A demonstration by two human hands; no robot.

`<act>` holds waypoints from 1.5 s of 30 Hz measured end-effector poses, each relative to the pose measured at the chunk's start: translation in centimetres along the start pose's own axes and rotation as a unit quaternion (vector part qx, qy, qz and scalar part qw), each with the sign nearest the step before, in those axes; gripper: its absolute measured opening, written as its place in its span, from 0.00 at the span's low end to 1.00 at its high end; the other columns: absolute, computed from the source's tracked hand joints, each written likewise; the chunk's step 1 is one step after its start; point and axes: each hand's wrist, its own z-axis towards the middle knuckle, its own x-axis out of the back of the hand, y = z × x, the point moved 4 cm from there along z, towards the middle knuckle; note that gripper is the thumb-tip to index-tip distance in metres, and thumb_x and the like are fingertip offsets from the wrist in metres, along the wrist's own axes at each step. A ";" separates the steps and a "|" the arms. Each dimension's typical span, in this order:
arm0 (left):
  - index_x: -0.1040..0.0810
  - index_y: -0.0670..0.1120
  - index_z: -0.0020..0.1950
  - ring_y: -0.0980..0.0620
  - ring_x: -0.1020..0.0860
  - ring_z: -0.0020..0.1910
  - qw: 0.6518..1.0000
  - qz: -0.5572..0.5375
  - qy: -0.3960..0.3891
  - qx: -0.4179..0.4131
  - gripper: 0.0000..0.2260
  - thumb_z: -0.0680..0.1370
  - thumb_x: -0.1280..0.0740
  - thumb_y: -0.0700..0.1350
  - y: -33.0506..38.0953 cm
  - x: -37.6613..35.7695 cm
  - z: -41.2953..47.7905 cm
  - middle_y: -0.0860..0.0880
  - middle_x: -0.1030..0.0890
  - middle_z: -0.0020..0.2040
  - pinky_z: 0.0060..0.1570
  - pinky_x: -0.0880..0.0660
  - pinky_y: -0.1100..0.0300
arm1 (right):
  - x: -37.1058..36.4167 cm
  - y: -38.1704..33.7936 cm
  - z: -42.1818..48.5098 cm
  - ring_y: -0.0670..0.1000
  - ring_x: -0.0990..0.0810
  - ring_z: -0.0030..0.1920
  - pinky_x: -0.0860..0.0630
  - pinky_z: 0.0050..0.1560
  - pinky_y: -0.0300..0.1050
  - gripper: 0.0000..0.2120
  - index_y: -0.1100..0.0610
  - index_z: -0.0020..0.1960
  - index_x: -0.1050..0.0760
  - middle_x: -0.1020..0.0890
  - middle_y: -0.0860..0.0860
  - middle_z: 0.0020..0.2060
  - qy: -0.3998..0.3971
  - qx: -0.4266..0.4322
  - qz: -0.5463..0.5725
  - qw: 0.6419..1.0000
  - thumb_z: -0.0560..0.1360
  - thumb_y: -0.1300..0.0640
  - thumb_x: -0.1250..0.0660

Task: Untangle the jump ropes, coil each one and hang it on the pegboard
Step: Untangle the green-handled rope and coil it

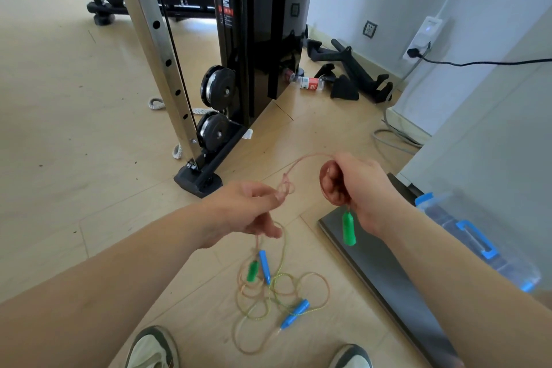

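Knot-work is the step in hand. The left hand pinches a small snarl of loops in the pink rope between thumb and forefinger, with the other fingers curled under, and loose strands drop from it toward the floor. At 6 o'clock of that hand, between the shoes, the tangle lies on the floor. In it, pink and yellow-green cords cross one another around a green handle and two blue handles. At 3 o'clock of the left hand, the right hand grips a small coil of the same pink rope, fingers closed through it. A second green handle hangs just under the fist.

The span between the hands looks slack, and I would keep it so, since pulling would probably cinch the snarl. Better to hold the right hand steady as an anchor and tease the loops open with the left fingertips. Each freed length can then be wound on in turns matching the coil. Rope should be lifted from the floor slowly, because the yellow-green cord may ride up with it. No pegboard is visible.
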 end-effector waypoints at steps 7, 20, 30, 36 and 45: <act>0.19 0.43 0.54 0.46 0.13 0.48 0.994 0.100 -0.008 -0.033 0.08 0.85 0.37 0.44 0.9 -1.0 -1.0 0.45 0.12 0.44 0.58 0.19 0.50 | -0.4 0.8 0.5 0.51 0.20 0.33 0.27 0.39 0.42 0.17 0.58 0.43 0.26 0.13 0.63 0.49 -0.066 -0.039 0.130 0.989 0.85 0.48 0.38; 0.18 0.56 0.52 0.53 0.28 0.30 0.928 0.362 -0.065 -0.053 0.16 0.81 0.43 0.42 1.4 -3.6 -1.9 0.54 0.24 0.35 0.34 0.28 0.63 | 0.2 2.7 3.2 0.57 0.12 0.49 0.16 0.54 0.50 0.12 0.64 0.58 0.21 0.13 0.60 0.48 0.088 0.014 0.085 0.992 0.85 0.58 0.39; 0.19 0.46 0.39 0.57 0.34 0.26 0.950 0.172 0.196 -0.169 0.12 0.79 0.28 0.52 3.5 2.7 -2.0 0.53 0.29 0.28 0.28 0.35 0.69 | -1.6 1.7 1.1 0.50 0.18 0.37 0.22 0.45 0.48 0.13 0.54 0.46 0.19 0.16 0.48 0.34 -0.071 0.151 -0.369 0.914 0.83 0.55 0.40; 0.15 0.57 0.54 0.60 0.24 0.30 0.942 0.193 0.224 -0.160 0.06 0.82 0.33 0.50 3.0 4.1 -2.1 0.58 0.22 0.28 0.41 0.31 0.65 | -1.6 1.0 0.1 0.49 0.23 0.34 0.26 0.40 0.44 0.08 0.57 0.44 0.17 0.13 0.53 0.37 -0.200 0.119 -0.264 0.936 0.80 0.57 0.30; 0.17 0.54 0.45 0.56 0.16 0.40 0.967 0.146 0.178 -0.108 0.08 0.82 0.33 0.51 1.7 5.4 -2.1 0.54 0.15 0.40 0.49 0.18 0.54 | -0.7 0.9 0.1 0.49 0.24 0.35 0.25 0.42 0.44 0.08 0.62 0.47 0.17 0.16 0.47 0.31 -0.173 0.123 -0.211 0.954 0.82 0.61 0.33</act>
